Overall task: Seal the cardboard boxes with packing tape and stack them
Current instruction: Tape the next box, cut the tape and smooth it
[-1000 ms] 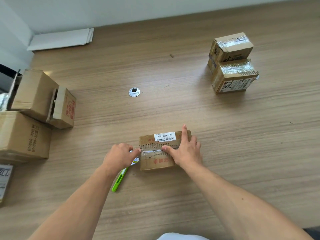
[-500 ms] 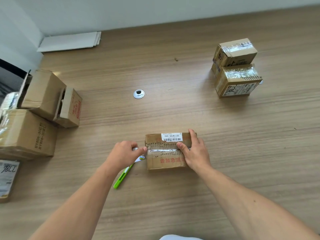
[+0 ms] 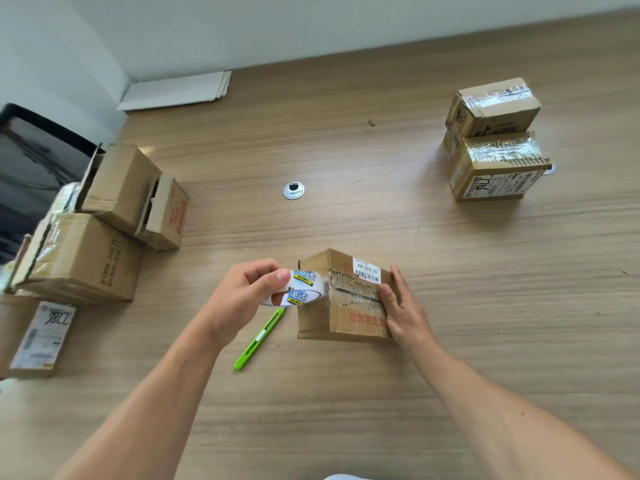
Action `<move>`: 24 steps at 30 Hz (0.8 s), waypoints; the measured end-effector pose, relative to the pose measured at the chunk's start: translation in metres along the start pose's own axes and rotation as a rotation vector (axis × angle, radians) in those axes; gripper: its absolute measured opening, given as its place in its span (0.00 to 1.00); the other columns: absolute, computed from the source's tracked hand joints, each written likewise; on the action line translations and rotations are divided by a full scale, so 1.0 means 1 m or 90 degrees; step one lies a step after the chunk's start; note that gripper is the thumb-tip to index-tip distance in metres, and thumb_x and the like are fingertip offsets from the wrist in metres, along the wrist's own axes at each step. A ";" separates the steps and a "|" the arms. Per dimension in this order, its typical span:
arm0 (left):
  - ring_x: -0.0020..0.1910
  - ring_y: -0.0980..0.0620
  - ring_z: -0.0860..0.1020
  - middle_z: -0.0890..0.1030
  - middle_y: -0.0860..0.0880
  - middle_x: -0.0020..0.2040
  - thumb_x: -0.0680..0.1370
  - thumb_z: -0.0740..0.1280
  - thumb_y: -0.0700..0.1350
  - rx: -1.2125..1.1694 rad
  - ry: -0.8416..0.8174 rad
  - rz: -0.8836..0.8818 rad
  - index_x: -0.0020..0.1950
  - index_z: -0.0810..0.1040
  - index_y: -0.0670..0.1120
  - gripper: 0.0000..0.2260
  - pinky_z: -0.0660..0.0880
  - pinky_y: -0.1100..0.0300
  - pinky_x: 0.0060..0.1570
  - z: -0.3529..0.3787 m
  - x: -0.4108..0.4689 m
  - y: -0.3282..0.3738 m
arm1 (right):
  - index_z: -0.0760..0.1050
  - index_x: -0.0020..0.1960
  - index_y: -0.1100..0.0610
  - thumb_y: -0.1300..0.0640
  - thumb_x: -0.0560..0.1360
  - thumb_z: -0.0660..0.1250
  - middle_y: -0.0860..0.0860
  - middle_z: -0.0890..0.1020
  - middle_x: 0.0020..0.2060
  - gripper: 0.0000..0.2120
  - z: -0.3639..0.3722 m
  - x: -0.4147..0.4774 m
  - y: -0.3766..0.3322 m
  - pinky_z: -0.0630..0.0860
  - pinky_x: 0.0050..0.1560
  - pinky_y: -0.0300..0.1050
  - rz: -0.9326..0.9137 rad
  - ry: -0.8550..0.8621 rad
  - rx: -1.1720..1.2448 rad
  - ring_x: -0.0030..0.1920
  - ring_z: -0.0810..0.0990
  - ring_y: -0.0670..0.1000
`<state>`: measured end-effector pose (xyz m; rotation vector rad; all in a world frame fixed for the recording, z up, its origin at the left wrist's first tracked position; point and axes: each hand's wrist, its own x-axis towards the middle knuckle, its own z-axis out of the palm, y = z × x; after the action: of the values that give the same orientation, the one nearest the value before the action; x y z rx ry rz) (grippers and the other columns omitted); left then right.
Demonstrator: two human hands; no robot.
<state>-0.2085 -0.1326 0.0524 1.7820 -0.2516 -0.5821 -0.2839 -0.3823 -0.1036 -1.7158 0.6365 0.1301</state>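
A small cardboard box (image 3: 346,317) sits on the wooden table in front of me, with a white barcode label and a strip of clear tape along its top seam. My left hand (image 3: 239,296) grips a roll of clear packing tape (image 3: 301,289) at the box's left end, lifted off the table. My right hand (image 3: 401,306) holds the box's right end, thumb pressed on the taped seam. Two taped boxes (image 3: 491,140) stand stacked at the far right.
A green utility knife (image 3: 259,337) lies on the table left of the box. Several untaped boxes (image 3: 104,230) crowd the left edge. A metal cable grommet (image 3: 294,190) sits mid-table. White flat sheets (image 3: 176,90) lie by the far wall.
My left hand has lifted the tape roll up at the box's left end. My right hand slid to the right end of the box. The box has turned slightly.
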 end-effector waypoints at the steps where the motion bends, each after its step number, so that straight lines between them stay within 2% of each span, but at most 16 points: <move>1: 0.33 0.53 0.71 0.72 0.50 0.32 0.70 0.68 0.57 -0.028 0.011 0.001 0.34 0.76 0.48 0.13 0.68 0.62 0.37 0.001 0.000 0.004 | 0.58 0.81 0.46 0.42 0.80 0.61 0.49 0.74 0.71 0.31 0.005 0.001 0.001 0.72 0.53 0.30 0.003 0.001 0.020 0.66 0.75 0.49; 3: 0.33 0.51 0.68 0.71 0.50 0.31 0.70 0.68 0.55 -0.039 0.020 0.007 0.33 0.76 0.49 0.11 0.64 0.56 0.37 0.003 0.003 0.013 | 0.59 0.81 0.50 0.47 0.82 0.61 0.49 0.74 0.69 0.29 0.017 0.001 0.002 0.70 0.46 0.21 0.010 0.002 0.053 0.64 0.74 0.47; 4: 0.34 0.50 0.67 0.71 0.50 0.31 0.70 0.68 0.54 -0.028 0.022 0.012 0.32 0.76 0.50 0.10 0.62 0.54 0.38 0.005 0.004 0.017 | 0.59 0.81 0.51 0.46 0.83 0.59 0.49 0.74 0.69 0.28 0.023 0.000 0.002 0.69 0.47 0.22 0.011 0.001 0.053 0.63 0.74 0.47; 6: 0.34 0.50 0.68 0.72 0.50 0.31 0.70 0.68 0.54 -0.010 0.021 0.022 0.33 0.77 0.50 0.10 0.61 0.53 0.38 0.008 0.005 0.026 | 0.59 0.81 0.50 0.41 0.81 0.55 0.54 0.75 0.68 0.30 0.033 0.003 0.007 0.70 0.56 0.33 -0.012 0.009 -0.036 0.65 0.75 0.52; 8: 0.34 0.51 0.69 0.73 0.50 0.31 0.70 0.68 0.55 0.013 0.006 0.027 0.34 0.78 0.50 0.10 0.63 0.54 0.38 0.011 0.006 0.033 | 0.61 0.80 0.48 0.40 0.81 0.53 0.57 0.74 0.61 0.29 0.038 0.007 0.010 0.69 0.62 0.45 -0.022 0.016 -0.129 0.64 0.73 0.58; 10: 0.35 0.51 0.70 0.75 0.49 0.32 0.71 0.68 0.56 0.046 -0.014 0.028 0.35 0.79 0.50 0.11 0.63 0.54 0.39 0.015 0.007 0.038 | 0.63 0.79 0.44 0.41 0.83 0.53 0.57 0.71 0.58 0.25 0.036 0.010 0.007 0.67 0.65 0.49 -0.036 0.016 -0.206 0.63 0.70 0.61; 13: 0.35 0.52 0.71 0.75 0.49 0.32 0.71 0.69 0.58 0.065 -0.023 0.029 0.35 0.80 0.50 0.13 0.65 0.56 0.39 0.024 0.011 0.043 | 0.63 0.78 0.43 0.42 0.84 0.54 0.55 0.69 0.60 0.23 0.022 0.009 -0.005 0.64 0.65 0.50 -0.068 0.003 -0.292 0.62 0.67 0.59; 15: 0.33 0.54 0.71 0.74 0.49 0.31 0.71 0.70 0.57 0.065 -0.031 0.028 0.34 0.80 0.50 0.12 0.66 0.61 0.37 0.034 0.016 0.047 | 0.67 0.77 0.47 0.45 0.84 0.59 0.54 0.70 0.61 0.22 0.012 0.009 -0.017 0.65 0.69 0.48 -0.065 0.017 -0.207 0.65 0.68 0.58; 17: 0.31 0.57 0.69 0.72 0.51 0.30 0.72 0.71 0.52 0.062 -0.042 0.025 0.35 0.80 0.49 0.10 0.67 0.68 0.33 0.051 0.020 0.052 | 0.74 0.71 0.49 0.44 0.83 0.61 0.53 0.74 0.62 0.20 0.005 0.009 -0.038 0.67 0.69 0.45 -0.065 0.017 -0.072 0.64 0.73 0.51; 19: 0.30 0.56 0.67 0.70 0.51 0.29 0.73 0.70 0.51 0.069 -0.050 0.021 0.35 0.81 0.47 0.09 0.66 0.69 0.31 0.068 0.026 0.058 | 0.79 0.60 0.43 0.35 0.78 0.60 0.49 0.79 0.59 0.18 -0.004 0.007 -0.062 0.72 0.68 0.50 -0.088 -0.009 0.037 0.60 0.77 0.46; 21: 0.31 0.52 0.65 0.68 0.50 0.30 0.73 0.71 0.52 0.079 -0.060 0.025 0.33 0.81 0.50 0.10 0.63 0.66 0.30 0.081 0.032 0.062 | 0.79 0.57 0.41 0.31 0.74 0.61 0.46 0.82 0.58 0.19 -0.012 0.005 -0.083 0.76 0.65 0.52 -0.072 -0.064 0.133 0.61 0.80 0.46; 24: 0.29 0.55 0.65 0.70 0.54 0.27 0.77 0.74 0.48 0.102 -0.045 0.028 0.33 0.81 0.51 0.13 0.62 0.66 0.29 0.087 0.038 0.065 | 0.78 0.62 0.47 0.43 0.81 0.64 0.46 0.83 0.58 0.13 -0.020 0.001 -0.098 0.77 0.60 0.43 -0.035 -0.150 0.224 0.59 0.81 0.46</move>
<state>-0.2120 -0.2416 0.0879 1.9070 -0.3949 -0.6079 -0.2414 -0.3903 -0.0134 -1.3518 0.4092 0.1679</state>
